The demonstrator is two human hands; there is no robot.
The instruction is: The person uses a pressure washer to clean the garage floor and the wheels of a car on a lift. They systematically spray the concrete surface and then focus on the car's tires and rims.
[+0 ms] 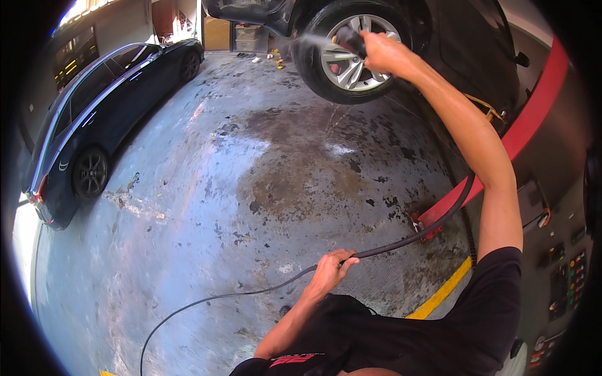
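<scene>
The right hand (384, 53) is raised at arm's length, its fingers wrapped tight around the dark spray gun (350, 39) of a pressure washer. The gun's long axis runs roughly level across the picture, nozzle toward the left, and a pale jet of water (307, 39) leaves it leftward across the tyre (313, 69) of the lifted car. The gun sits right in front of the silver alloy wheel (348, 59), close to its spokes.

The left hand (332, 266) is held low, near the person's black shirt, fingers curled shut around the black hose (401, 241). From that hand the hose runs one way up and right, curving toward the red lift arm (520, 128), and the other way left and down in a long loop over the wet, stained concrete floor (251, 188).

A dark blue sedan (94, 119) stands well apart on the left. Stacked grey crates (251, 37) sit at the far wall; what is in them cannot be made out. A yellow line (442, 291) marks the floor near the lift.
</scene>
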